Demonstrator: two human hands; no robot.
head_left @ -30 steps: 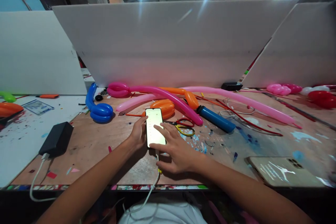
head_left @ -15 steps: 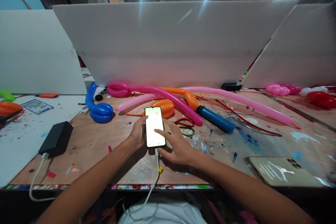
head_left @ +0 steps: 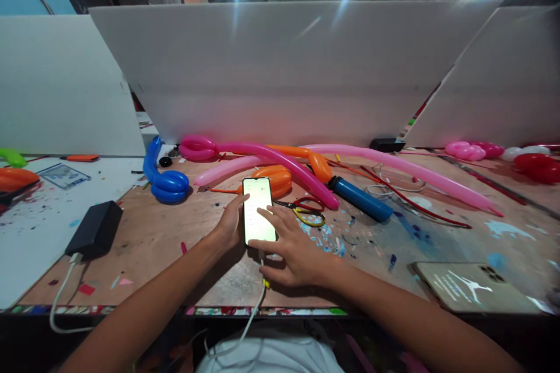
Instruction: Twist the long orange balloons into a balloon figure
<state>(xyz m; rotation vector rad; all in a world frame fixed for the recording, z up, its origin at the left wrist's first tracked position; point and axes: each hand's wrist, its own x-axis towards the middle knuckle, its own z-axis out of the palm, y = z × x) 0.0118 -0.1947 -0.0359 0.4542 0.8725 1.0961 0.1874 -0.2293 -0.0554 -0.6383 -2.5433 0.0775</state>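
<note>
A phone with a bright screen (head_left: pixel 256 218) is held above the table, a white cable running from its lower end. My left hand (head_left: pixel 231 222) grips the phone's left edge, thumb on its front. Over the screen's right side lies my right hand (head_left: pixel 291 247), its fingers apart and fingertips at the glass. Behind the phone sits an orange balloon (head_left: pixel 280 179). Scissors with red and yellow handles (head_left: pixel 310 219) lie just beyond my right hand, their tips hidden by the phone.
A magenta balloon (head_left: pixel 280 161), a blue balloon (head_left: pixel 170 187) and a blue pump (head_left: pixel 362 199) lie farther back. At left is a black power bank (head_left: pixel 95 229); at right, another phone (head_left: pixel 470 287). White boards (head_left: pixel 289 70) stand behind.
My right hand has shifted slightly down and right with its fingers more spread, and more of the scissors shows. My left hand still holds the phone.
</note>
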